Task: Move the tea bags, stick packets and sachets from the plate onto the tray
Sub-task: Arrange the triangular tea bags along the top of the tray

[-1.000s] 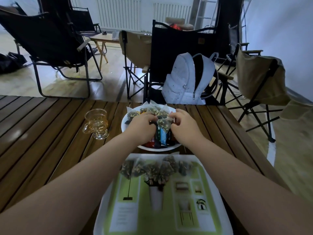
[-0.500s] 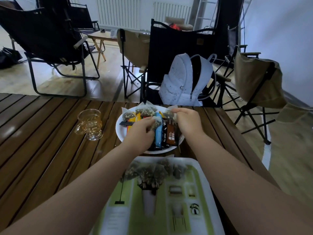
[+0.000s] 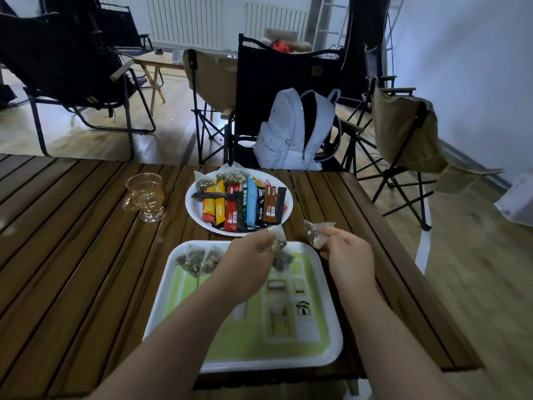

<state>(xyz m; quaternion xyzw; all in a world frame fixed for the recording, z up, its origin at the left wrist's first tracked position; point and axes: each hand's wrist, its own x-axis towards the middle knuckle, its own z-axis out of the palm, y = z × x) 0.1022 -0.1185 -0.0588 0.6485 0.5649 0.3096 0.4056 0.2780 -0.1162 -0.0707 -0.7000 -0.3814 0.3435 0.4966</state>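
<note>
Nearest to me lies the tray [image 3: 326, 336], white-rimmed with a green printed face, on the slatted wooden table [image 3: 72, 269]. A row of tea bags [image 3: 199, 256] already sits along its far left edge. My left hand [image 3: 248, 255] hangs over the far middle of the tray, fingers pinched closed on a tea bag [image 3: 277, 242] that dangles just above the tray's surface. My right hand [image 3: 346, 255] is at the tray's far right corner, just past the rim, its fingers clamped on a second tea bag [image 3: 315, 233] held up over the table.

Just beyond both hands stands the white plate [image 3: 191, 207], near the tray but apart from it. On it the coloured stick packets [image 3: 245, 204] lie side by side, with one dark packet crosswise on the left ones, and several tea bags on the plate [image 3: 227, 177] are piled at its far edge.

Left of the plate stands an amber glass cup [image 3: 145, 193]. Past the table's far edge a white backpack [image 3: 291, 131] leans on a black folding chair [image 3: 288, 73].
</note>
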